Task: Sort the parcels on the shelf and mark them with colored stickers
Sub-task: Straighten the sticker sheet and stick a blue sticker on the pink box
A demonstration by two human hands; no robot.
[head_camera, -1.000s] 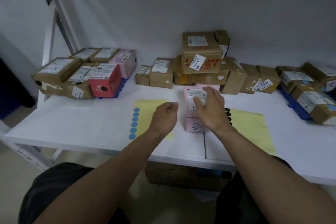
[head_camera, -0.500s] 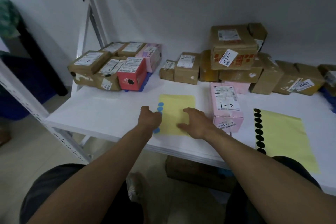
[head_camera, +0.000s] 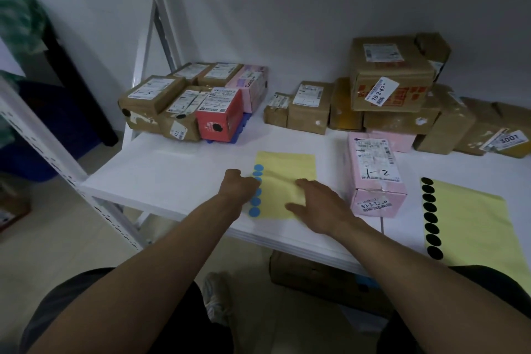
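Step in hand, as I read it: peeling a blue dot for the pink parcel. Left hand (head_camera: 240,185) sits knuckles-up over the column of blue dots (head_camera: 254,211) on the left edge of the yellow sheet (head_camera: 287,164), fingers curled under. I can't tell the grip: the fingertips are hidden, so it could be pinching a dot or only picking at a rim. Right hand (head_camera: 314,205) lies flat on the same sheet, fingers straight, holding nothing, pinning the paper. Both forearms reach in over the front edge of the shelf (head_camera: 172,169). To do it well: put palm weight close to the column so the backing can't lift, catch the rim with a nail, and peel low and sideways so the dot doesn't fold on itself. Parcel (head_camera: 373,172), marked 1-2, stands just right of the sheet near the front edge, untouched, with no dot visible on it. Black dots (head_camera: 429,215) lie further right; wrong colour, I'd guess.
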